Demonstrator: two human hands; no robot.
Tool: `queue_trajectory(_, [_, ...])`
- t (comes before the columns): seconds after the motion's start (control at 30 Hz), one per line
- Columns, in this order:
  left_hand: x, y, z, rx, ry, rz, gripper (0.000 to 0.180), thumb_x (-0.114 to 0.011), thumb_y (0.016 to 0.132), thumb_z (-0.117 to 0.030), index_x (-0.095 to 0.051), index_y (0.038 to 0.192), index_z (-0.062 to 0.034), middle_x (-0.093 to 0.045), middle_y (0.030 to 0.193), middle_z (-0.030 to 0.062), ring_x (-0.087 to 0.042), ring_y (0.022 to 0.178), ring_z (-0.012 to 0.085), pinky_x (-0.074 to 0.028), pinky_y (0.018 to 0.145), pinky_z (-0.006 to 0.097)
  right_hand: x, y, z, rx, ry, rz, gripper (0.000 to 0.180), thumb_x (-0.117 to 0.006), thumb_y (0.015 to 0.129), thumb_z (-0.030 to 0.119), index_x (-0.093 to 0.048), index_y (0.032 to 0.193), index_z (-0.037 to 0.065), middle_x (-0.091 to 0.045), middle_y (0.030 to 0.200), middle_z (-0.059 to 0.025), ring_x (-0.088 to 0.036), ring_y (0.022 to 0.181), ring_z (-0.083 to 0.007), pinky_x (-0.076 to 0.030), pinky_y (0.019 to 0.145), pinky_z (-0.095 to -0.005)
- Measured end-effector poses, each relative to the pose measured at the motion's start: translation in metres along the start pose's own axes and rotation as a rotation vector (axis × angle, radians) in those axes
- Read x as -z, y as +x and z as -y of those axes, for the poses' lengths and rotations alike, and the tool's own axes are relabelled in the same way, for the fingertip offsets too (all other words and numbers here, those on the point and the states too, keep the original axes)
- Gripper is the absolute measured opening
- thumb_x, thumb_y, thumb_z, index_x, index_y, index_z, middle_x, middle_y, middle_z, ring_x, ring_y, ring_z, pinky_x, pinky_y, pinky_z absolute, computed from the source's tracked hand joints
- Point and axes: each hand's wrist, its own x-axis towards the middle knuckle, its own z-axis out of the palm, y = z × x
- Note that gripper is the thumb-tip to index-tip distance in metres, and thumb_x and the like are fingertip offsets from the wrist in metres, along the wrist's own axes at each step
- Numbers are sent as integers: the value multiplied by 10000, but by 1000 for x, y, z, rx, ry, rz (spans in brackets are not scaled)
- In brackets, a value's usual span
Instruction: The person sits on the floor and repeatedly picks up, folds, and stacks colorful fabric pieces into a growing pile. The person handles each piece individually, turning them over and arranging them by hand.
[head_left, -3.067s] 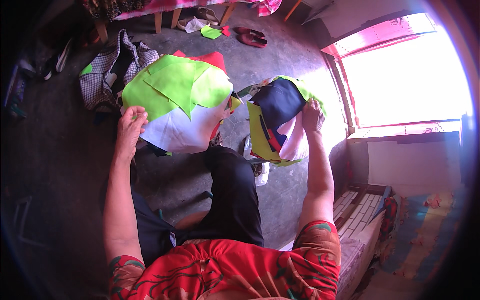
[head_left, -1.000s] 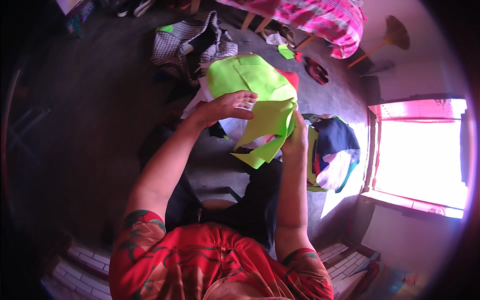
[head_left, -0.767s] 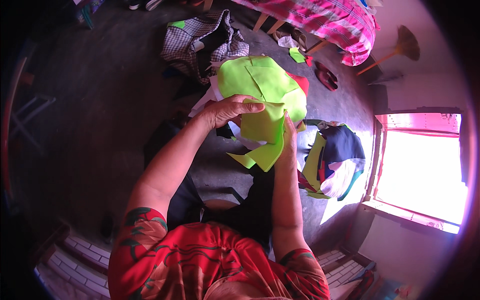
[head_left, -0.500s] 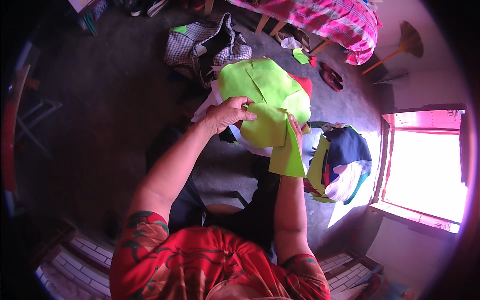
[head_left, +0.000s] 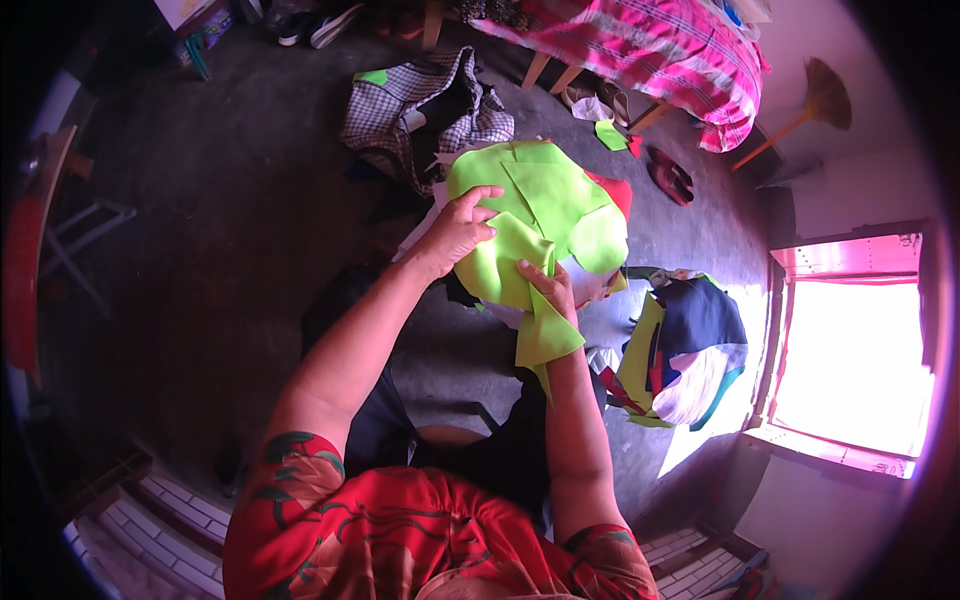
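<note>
Frame (head_left: 75,245) of pale crossed legs stands toward the left edge of the dark floor (head_left: 200,220); shoes (head_left: 335,27) lie near the floor's far edge. Farther right, a checked cloth article (head_left: 375,125) lies crumpled, with a small green patch near its far left corner. The left hand (head_left: 452,238) is partly open, thumb and forefinger spread apart, at the near left edge of a loose lime-green piece (head_left: 497,275); whether its other fingers grip the fabric cannot be told. That piece lies over the near part of the large cloth pile (head_left: 520,180), which is mainly lime green on top, with red at its right edge. The right hand (head_left: 553,292) is closed on the piece's right part, thumb uppermost, and a folded end hangs across the wrist. Beyond, a pink plaid cover (head_left: 640,60) drapes wooden-legged furniture, near dark red shoes (head_left: 670,178). A second cloth pile (head_left: 700,318), navy, pink and yellow-green, stands near the floor's right edge, before the bright window (head_left: 850,350).
</note>
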Motion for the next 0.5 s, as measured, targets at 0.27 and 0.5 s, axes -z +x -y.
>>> queue_trajectory(0.27, [20, 13, 16, -120, 192, -424, 487, -589, 777, -42, -405, 1228, -40, -515, 1143, 150, -565, 845, 167, -473, 717, 297, -4, 10, 7, 6, -69, 17, 315, -634, 803, 85, -561, 1105, 34, -628, 906, -63, -605, 731, -150, -480, 631, -267])
queue_trajectory(0.5, [35, 7, -10, -177, -93, -635, 449, -596, 771, -58, -413, 1178, -14, -487, 1122, 124, -547, 802, 149, -461, 651, 275, -70, 36, 61, 173, -93, 83, 362, -641, 803, 142, -530, 1131, 37, -607, 897, -49, -580, 728, -128, -451, 595, -241])
